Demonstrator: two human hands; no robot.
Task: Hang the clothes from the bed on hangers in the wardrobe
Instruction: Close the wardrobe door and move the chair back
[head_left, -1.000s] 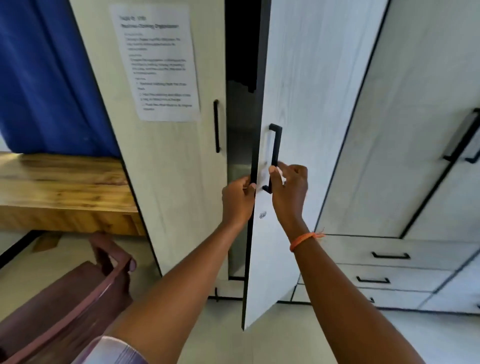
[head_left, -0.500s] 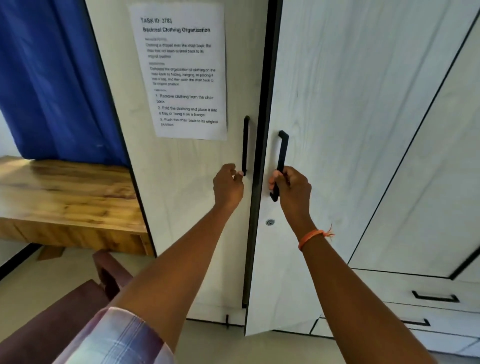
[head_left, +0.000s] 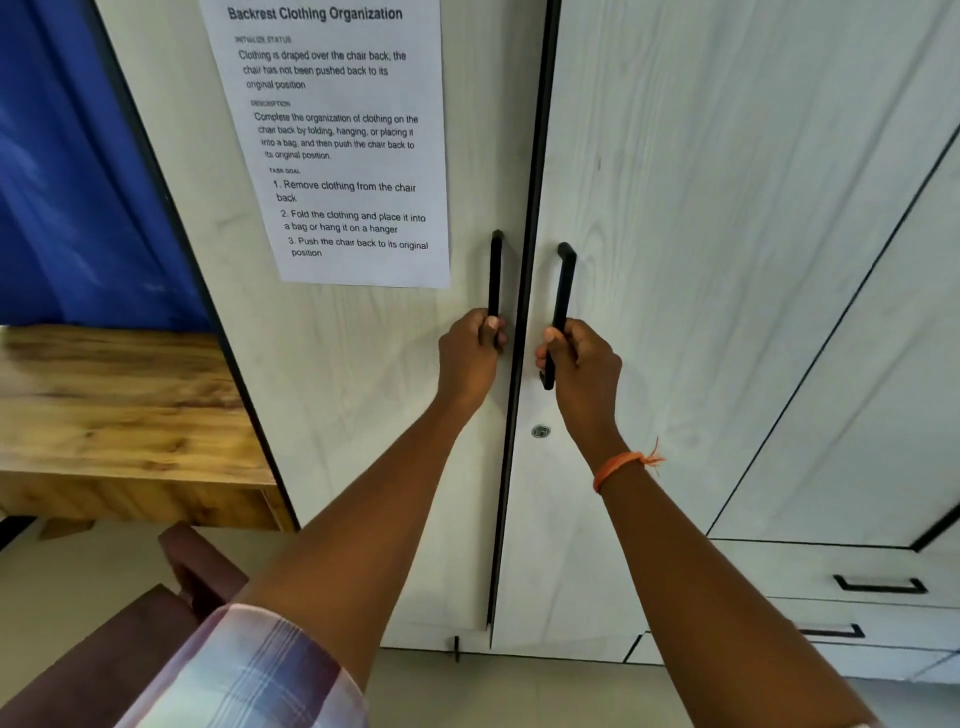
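Pale tiled floor (head_left: 93, 577) at the bottom, bearing the whitewashed wardrobe (head_left: 675, 260) with its 2 doors shut edge to edge and 2 drawers (head_left: 852, 577) low on the right. Dark reddish-brown chair (head_left: 156, 623) also standing on it at lower left. Wooden desktop (head_left: 104, 405) beside the wardrobe's left flank, in front of a blue curtain (head_left: 78, 182).

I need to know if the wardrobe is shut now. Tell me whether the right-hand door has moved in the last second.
Yes. The right-hand door has swung closed toward the left door; the dark opening between them is now only a thin seam.
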